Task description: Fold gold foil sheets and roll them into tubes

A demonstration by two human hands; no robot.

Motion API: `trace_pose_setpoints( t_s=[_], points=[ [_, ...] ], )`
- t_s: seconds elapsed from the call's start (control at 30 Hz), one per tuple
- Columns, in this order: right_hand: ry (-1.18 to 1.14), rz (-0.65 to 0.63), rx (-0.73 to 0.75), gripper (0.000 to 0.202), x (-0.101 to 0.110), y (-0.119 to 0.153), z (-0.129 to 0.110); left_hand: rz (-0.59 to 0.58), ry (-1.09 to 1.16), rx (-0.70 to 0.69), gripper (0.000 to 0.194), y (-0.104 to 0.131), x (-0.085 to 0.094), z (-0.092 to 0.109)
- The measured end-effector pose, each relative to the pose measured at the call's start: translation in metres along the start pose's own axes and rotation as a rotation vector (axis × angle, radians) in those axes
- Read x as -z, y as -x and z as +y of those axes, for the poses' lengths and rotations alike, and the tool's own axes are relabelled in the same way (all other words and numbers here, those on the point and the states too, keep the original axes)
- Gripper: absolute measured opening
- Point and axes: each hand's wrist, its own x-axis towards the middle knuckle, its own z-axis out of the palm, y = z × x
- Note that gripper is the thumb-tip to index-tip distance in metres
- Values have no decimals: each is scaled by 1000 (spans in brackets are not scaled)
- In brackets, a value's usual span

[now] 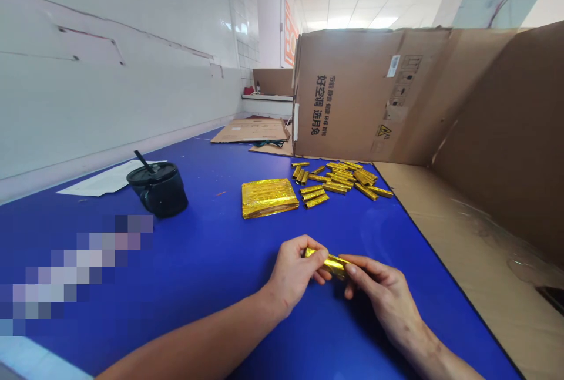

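Between both hands, above the blue table, is a gold foil roll. My left hand pinches its left end, thumb on top. The right end lies between the thumb and fingers of my right hand. Beyond the hands, a flat stack of gold foil sheets lies on the table. To its right are several loose gold foil rolls, some piled on one another. The underside of the held roll is hidden by my fingers.
A black lidded mug with a stick in it stands at left, by white paper. Flat cardboard lies at the back. A large cardboard box wall rises behind the rolls, and more cardboard borders the table's right edge.
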Motion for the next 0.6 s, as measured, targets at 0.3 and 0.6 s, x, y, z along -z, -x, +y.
trace_pose_setpoints(
  t_s=[0.3,0.6],
  points=[
    [-93,140,-114,28,15,-13,8,161,120,29,20,-15,14,-4],
    [-236,169,-205,26,33,-25,11,121,29,80,13,-14,12,-10]
  ],
)
